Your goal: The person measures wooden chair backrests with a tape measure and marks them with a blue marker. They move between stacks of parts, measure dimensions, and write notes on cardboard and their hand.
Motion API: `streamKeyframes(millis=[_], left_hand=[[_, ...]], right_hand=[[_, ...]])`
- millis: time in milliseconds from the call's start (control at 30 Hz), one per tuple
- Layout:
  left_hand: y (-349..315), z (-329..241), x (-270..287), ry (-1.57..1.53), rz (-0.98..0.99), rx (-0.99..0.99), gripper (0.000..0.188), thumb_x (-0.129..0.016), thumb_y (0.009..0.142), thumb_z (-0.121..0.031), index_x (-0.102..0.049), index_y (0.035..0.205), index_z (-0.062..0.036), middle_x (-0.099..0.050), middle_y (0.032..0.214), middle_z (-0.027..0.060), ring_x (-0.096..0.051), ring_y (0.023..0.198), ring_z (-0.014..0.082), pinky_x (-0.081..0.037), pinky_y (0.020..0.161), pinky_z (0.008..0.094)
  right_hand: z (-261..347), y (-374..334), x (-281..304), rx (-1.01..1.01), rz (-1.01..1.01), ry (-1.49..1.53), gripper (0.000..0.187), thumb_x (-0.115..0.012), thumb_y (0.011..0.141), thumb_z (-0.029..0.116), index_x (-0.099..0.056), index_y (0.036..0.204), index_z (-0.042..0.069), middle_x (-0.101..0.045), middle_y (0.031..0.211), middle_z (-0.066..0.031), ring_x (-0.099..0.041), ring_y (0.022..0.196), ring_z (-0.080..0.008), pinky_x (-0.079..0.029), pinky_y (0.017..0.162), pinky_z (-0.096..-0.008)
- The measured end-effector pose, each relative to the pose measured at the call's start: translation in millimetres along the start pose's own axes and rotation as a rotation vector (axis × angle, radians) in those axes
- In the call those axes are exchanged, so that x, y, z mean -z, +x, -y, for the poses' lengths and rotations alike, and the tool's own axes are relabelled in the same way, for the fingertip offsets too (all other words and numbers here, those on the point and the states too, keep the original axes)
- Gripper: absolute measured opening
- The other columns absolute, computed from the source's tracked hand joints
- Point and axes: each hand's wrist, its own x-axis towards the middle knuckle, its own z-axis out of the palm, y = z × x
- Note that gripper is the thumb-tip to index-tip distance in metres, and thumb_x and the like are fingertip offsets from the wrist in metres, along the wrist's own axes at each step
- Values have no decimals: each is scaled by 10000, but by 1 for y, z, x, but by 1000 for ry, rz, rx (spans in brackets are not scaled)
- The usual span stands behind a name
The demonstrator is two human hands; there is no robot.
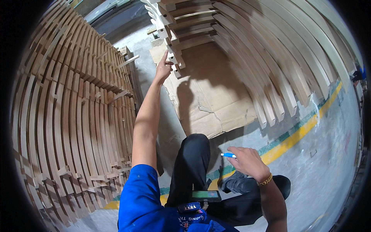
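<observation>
My left hand (164, 70) reaches forward with its index finger stretched out and the other fingers partly curled. The fingertip is at, or just in front of, a row of pale wooden pieces (165, 21) with dark holes in their ends; whether it touches them cannot be made out. Lower right, over my bent knee, my right hand (251, 163) is closed on a blue-and-white marker (228, 155), its white end pointing left. A gold-coloured band (265, 179) circles that wrist.
Tall stacks of wooden slats (73, 116) stand at my left, some jutting out. Long curved wooden parts (286, 77) lean in a row at the right. Creased cardboard (228, 112) lies on the floor, beside a yellow line (288, 145). A device with a lit screen (205, 195) rests by my lap.
</observation>
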Motion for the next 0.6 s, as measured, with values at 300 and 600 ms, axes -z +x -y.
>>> streamKeyframes(millis=[300,600], left_hand=[[0,-4,-6,-655,100,120,869,-391,782,124,-110,1468,-331,-228,1459,219,-500,1054,243,-504,826,459],[-3,-1,-14,-783,166,74,919,-379,776,145,-16,1465,-342,-172,1465,269,-478,1148,312,-498,849,464]], right_hand=[[-2,2,-3,3,24,-18,295,-585,829,202,-574,1079,45,-645,893,-193,-612,820,-382,-494,720,-442],[-2,4,-2,-31,62,-36,278,-577,837,209,-570,1066,50,-643,864,-196,-612,805,-384,-492,704,-449]])
